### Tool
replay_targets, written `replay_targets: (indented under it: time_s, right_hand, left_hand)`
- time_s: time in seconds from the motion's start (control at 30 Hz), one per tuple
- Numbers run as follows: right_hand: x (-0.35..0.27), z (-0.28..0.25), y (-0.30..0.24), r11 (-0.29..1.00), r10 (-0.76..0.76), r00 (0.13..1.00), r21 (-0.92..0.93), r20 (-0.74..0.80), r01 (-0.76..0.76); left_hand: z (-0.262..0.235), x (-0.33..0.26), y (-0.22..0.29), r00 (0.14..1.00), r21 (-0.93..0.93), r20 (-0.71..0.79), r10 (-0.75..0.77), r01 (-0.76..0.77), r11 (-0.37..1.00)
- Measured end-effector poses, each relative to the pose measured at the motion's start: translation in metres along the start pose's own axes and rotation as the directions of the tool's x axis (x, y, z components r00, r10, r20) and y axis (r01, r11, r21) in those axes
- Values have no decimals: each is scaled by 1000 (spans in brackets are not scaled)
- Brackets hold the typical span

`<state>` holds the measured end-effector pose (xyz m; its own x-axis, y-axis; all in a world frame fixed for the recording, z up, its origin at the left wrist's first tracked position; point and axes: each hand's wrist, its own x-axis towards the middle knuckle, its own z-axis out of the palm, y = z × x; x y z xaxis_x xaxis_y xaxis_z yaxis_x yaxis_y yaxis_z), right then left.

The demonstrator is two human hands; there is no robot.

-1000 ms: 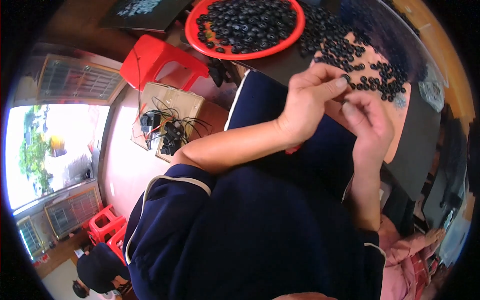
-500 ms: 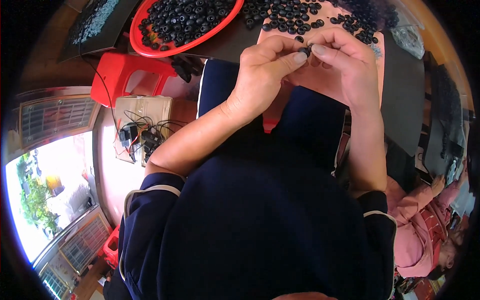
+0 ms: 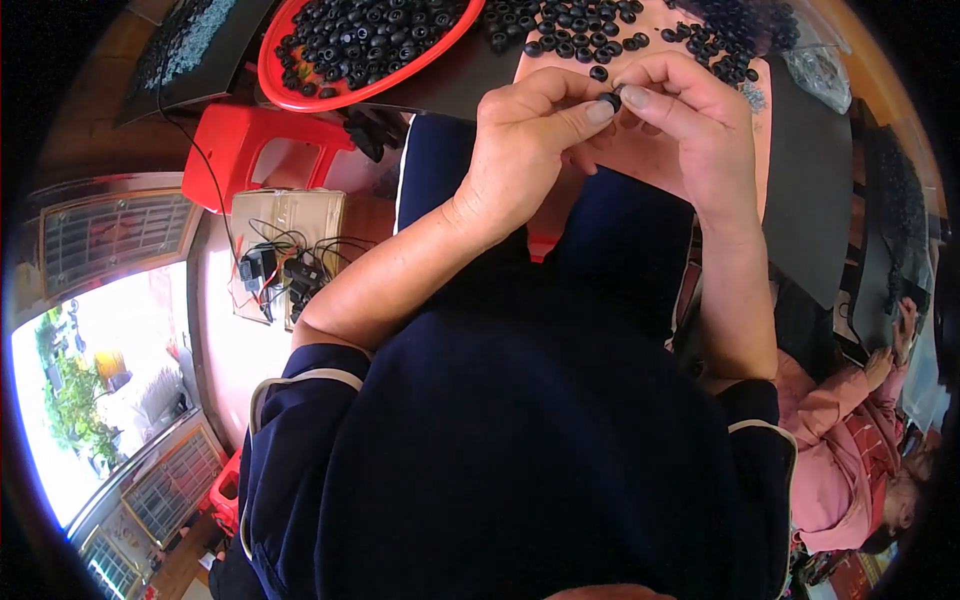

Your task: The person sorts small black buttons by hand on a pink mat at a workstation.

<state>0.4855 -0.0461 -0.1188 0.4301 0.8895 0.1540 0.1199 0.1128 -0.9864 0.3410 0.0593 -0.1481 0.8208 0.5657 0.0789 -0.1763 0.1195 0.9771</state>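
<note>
My left hand (image 3: 520, 155) pinches a small round black part (image 3: 610, 101) between thumb and forefinger, above the near part of a pink board (image 3: 650, 168). My right hand (image 3: 712, 130) meets it from the other side, thumb and forefinger pressed together at the part's edge. Whatever those right fingertips grip is too small and covered to tell. Just beyond the hands lies one loose black part (image 3: 598, 73), with a hollow in its middle. Several more black parts (image 3: 580, 28) of the same kind are spread over the board's far side.
A red basin (image 3: 300, 104) heaped with black parts stands at the far left of the dark table (image 3: 808, 190). Clear plastic bag (image 3: 822, 78) at the right. Red stool (image 3: 225, 150) and cardboard box with cables (image 3: 320, 212) at left. Another person in pink (image 3: 825, 490) sits at right.
My hands stay nearly in place, with the black part still between the fingertips and slightly turned. At the right, the other person's hands have shifted.
</note>
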Motion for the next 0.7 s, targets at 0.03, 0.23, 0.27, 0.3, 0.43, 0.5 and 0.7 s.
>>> replay_targets:
  time_s: [0.03, 0.23, 0.27, 0.3, 0.43, 0.5, 0.7]
  right_hand:
    - [0, 0, 1, 1000, 0, 1000, 0, 0, 0]
    - [-2, 3, 5, 999, -14, 999, 50, -51, 17]
    - [-2, 2, 7, 999, -40, 998, 15, -43, 41]
    - [-2, 1, 8, 998, -66, 997, -20, -35, 66]
    - [-5, 6, -3, 979, -108, 994, -176, -15, 104]
    - [-7, 9, -7, 806, -325, 945, -515, 29, 293]
    - [-9, 7, -1, 856, -330, 944, -416, 18, 307]
  left_hand:
    - [0, 0, 2, 1000, -10, 2, -27, 27, 1000]
    - [0, 1, 5, 998, -43, 6, -61, 61, 997]
    - [0, 1, 4, 998, -48, 5, -55, 55, 997]
    - [1, 1, 5, 998, -48, 6, -55, 55, 997]
    - [1, 1, 4, 999, -52, -3, -37, 37, 998]
    - [0, -1, 4, 1000, -48, -6, -27, 27, 998]
    - [2, -1, 5, 998, -48, -17, -54, 53, 997]
